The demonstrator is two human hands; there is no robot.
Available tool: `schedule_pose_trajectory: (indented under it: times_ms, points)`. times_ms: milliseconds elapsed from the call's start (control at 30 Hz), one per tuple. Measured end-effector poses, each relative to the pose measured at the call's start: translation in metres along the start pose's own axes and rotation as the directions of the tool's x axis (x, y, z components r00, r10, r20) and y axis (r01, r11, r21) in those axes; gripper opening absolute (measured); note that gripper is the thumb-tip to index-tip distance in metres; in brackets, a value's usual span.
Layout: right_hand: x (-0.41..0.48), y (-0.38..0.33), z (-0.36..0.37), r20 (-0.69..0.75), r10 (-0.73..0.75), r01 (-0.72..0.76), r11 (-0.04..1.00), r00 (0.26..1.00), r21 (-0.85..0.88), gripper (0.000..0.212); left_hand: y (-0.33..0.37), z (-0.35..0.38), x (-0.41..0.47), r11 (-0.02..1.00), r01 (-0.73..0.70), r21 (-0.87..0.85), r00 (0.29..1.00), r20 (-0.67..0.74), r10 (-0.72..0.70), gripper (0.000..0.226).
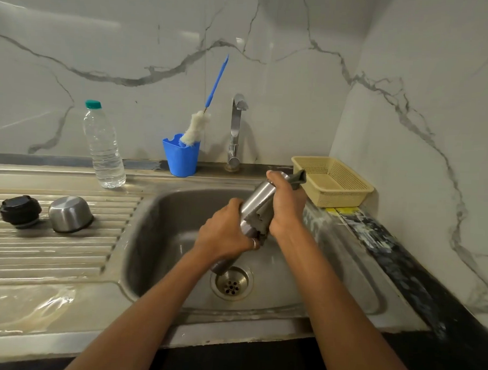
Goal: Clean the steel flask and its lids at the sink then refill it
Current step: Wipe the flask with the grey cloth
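The steel flask [257, 202] is tilted over the sink [163, 209], its upper end toward the back right. My left hand [224, 231] grips its lower part. My right hand [286, 206] wraps a grey cloth [261, 216] around the upper part, and a cloth corner sticks out near the basket. On the draining board at the left lie the black inner lid [20, 211] and the steel cup lid [70, 214], turned upside down.
A clear water bottle [103, 148] with a green cap stands behind the board. A blue cup [181, 157] holds a bottle brush [196, 126]. The tap [235, 131] is off. A beige basket [334, 181] sits at the sink's back right. The drain [231, 282] lies below the flask.
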State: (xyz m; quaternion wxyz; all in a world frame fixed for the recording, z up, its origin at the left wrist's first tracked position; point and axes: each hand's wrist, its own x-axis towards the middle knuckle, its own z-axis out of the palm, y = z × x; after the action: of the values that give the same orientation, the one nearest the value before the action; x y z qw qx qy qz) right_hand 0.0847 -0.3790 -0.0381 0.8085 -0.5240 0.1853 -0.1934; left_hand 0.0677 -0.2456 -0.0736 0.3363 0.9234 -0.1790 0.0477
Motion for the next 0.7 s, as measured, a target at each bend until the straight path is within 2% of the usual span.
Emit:
schedule_pose_trajectory:
  times_ms: [33, 67, 100, 133, 167, 233, 267, 367, 467, 600, 700]
  points:
    - [-0.001, 0.001, 0.002, -0.022, -0.023, 0.022, 1.000, 1.000, -0.007, 0.031, 0.003, 0.005, -0.002, 0.993, -0.018, 0.118, 0.998, -0.065, 0.026, 0.082]
    - [-0.001, 0.001, 0.003, -0.027, -0.058, 0.057, 0.998, 0.998, -0.020, 0.026, 0.005, 0.009, -0.001, 0.988, -0.015, 0.156, 0.996, -0.087, 0.029, 0.082]
    - [-0.002, 0.000, 0.004, -0.017, -0.093, 0.092, 0.995, 0.996, -0.045, 0.024, 0.007, 0.008, 0.000, 0.992, 0.005, 0.125, 0.998, -0.064, 0.003, 0.079]
    - [-0.003, -0.002, 0.004, 0.009, -0.123, 0.124, 0.990, 0.992, -0.075, 0.025, 0.007, 0.005, 0.002, 0.999, 0.033, -0.004, 0.999, -0.007, -0.033, 0.076]
    - [-0.004, -0.004, 0.005, 0.051, -0.138, 0.143, 0.985, 0.989, -0.099, 0.029, 0.007, 0.000, 0.005, 0.977, 0.068, -0.202, 0.996, 0.076, -0.054, 0.072]
    - [-0.006, -0.005, 0.006, 0.169, -0.140, 0.160, 0.981, 0.976, -0.114, 0.042, 0.001, -0.007, 0.007, 0.843, 0.135, -0.520, 0.979, 0.199, -0.034, 0.066]
    - [-0.007, -0.005, 0.007, 0.218, -0.130, 0.155, 0.983, 0.967, -0.100, 0.049, -0.002, -0.009, 0.007, 0.793, 0.146, -0.592, 0.978, 0.210, -0.023, 0.064]
    - [-0.010, 0.000, 0.012, 0.327, -0.072, 0.099, 0.993, 0.942, -0.067, 0.061, -0.006, -0.007, 0.006, 0.769, 0.122, -0.628, 0.990, 0.135, -0.046, 0.067]
    - [-0.008, 0.007, 0.017, 0.374, -0.062, 0.123, 0.982, 0.925, -0.143, 0.064, -0.013, -0.005, 0.012, 0.752, 0.112, -0.649, 0.994, 0.060, -0.096, 0.079]
    - [-0.012, 0.012, 0.022, 0.339, -0.004, 0.087, 0.969, 0.941, -0.230, 0.068, -0.018, -0.006, 0.017, 0.784, 0.063, -0.617, 0.991, -0.055, -0.123, 0.090]
    - [-0.011, 0.008, 0.018, 0.253, 0.101, -0.068, 0.988, 0.962, -0.137, 0.086, -0.017, -0.014, 0.016, 0.785, 0.034, -0.618, 0.979, -0.137, -0.150, 0.084]
